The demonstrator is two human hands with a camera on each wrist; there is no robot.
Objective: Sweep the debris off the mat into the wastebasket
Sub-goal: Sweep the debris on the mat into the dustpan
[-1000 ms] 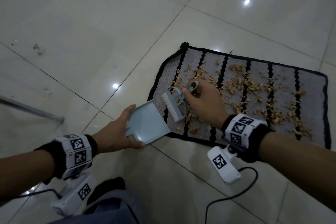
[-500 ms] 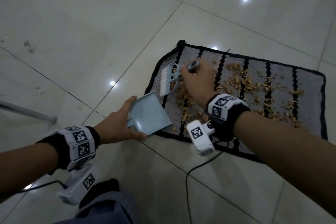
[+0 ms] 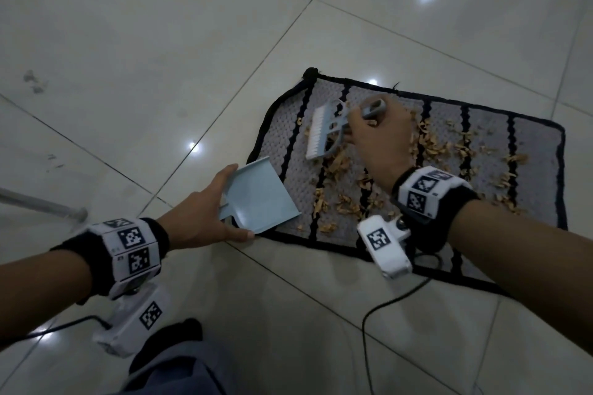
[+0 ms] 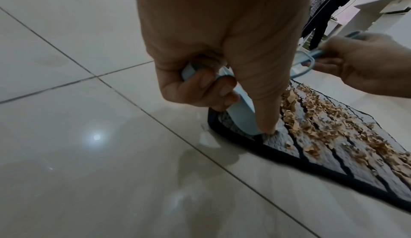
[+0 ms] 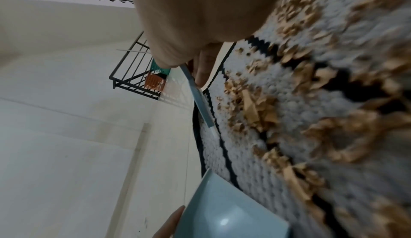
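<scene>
The right hand [image 3: 378, 138] grips the brush [image 3: 324, 131] handle; the left hand [image 3: 205, 218] holds the dustpan [image 3: 260, 199], its lip on the mat [image 3: 288, 125] edge. Best to pull the shavings [image 3: 430, 144] in short, low strokes toward the lip. The dustpan looks empty; no wastebasket is clearly visible.

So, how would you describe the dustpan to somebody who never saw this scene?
Find the striped grey mat on the tiled floor. At its near-left corner, the left hand holds a flat, pale blue dustpan. It is smooth and has no bristles, unlike the brush beyond it.
</scene>
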